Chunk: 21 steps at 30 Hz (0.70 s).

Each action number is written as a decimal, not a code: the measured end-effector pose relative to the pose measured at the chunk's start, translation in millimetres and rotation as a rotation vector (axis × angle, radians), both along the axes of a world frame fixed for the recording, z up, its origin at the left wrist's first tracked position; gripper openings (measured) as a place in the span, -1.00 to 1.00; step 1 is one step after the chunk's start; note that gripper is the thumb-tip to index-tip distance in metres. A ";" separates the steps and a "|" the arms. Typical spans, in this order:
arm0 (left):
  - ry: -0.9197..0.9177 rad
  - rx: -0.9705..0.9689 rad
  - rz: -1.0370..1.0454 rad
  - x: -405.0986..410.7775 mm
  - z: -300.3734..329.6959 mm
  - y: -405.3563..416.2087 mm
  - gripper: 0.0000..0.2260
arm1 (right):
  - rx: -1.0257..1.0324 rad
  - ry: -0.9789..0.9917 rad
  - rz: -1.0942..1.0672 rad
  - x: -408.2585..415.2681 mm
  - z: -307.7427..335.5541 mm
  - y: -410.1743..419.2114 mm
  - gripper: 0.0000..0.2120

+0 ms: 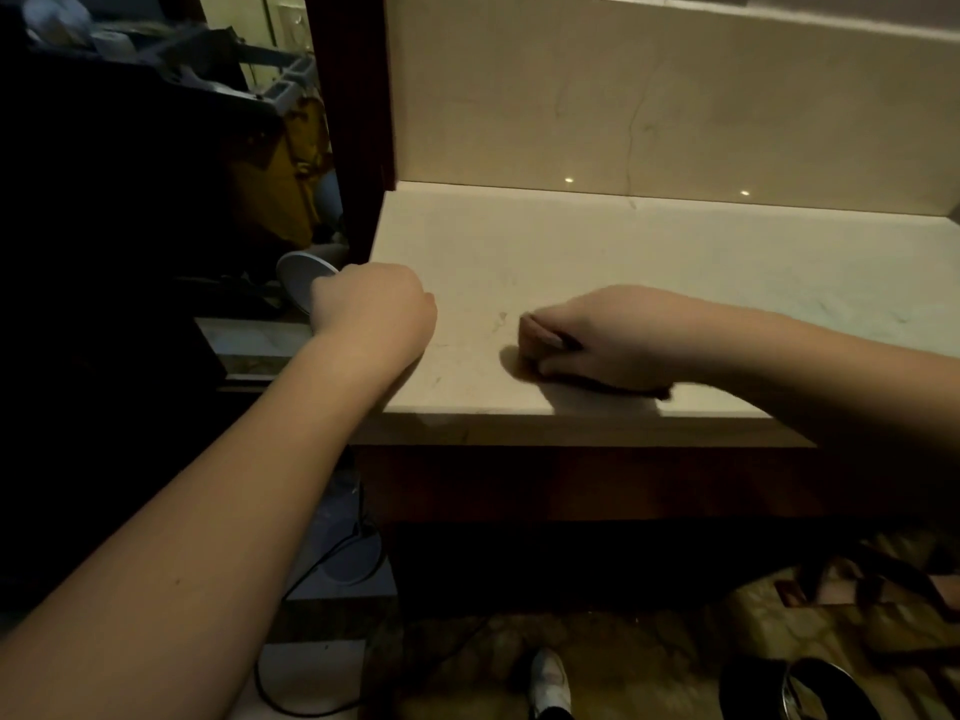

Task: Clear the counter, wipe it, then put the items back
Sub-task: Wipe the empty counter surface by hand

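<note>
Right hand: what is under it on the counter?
A brownish cloth or sponge pokes out beneath the right hand, pressed to the counter. Most of it is covered.

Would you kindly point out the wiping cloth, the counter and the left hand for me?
wiping cloth (535,332), head view, on the folded end sticking out past the right hand.
counter (675,262), head view, on bare top surface behind the hands.
left hand (374,309), head view, on the back of the hand.

smooth, faintly glossy stone-like counter (649,262); dark wooden frame (358,122), possibly varnished.
</note>
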State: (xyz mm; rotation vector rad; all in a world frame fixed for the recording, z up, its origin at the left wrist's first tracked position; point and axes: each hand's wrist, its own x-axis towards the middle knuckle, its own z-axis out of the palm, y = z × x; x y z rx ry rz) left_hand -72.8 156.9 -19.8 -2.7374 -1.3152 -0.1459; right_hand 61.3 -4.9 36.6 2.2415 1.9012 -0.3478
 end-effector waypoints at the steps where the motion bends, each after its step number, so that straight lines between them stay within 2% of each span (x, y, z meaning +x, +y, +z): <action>1: -0.003 0.011 -0.003 0.0 -0.4 -0.5 -0.69 | -0.055 -0.010 0.024 -1.8 2.2 -10.5 -0.85; 4: -0.013 0.027 0.003 1.3 -3.9 0.2 -0.69 | -0.129 -0.007 0.041 -2.8 5.2 -19.3 -0.86; 9: 0.004 0.042 0.026 2.7 -7.6 1.6 -0.67 | 0.055 -0.098 -0.017 30.8 1.1 54.0 -0.77; 11: 0.009 0.037 0.050 3.6 -8.2 2.3 -0.67 | 0.083 -0.135 -0.010 46.7 1.3 80.1 -0.82; 18: 0.036 0.037 0.049 1.8 -6.6 1.3 -0.59 | -0.168 -0.059 0.190 51.7 2.2 50.7 -0.92; 21: 0.070 0.056 0.055 4.5 -3.8 -2.9 -0.50 | -0.116 -0.082 0.186 60.3 3.3 69.5 -0.90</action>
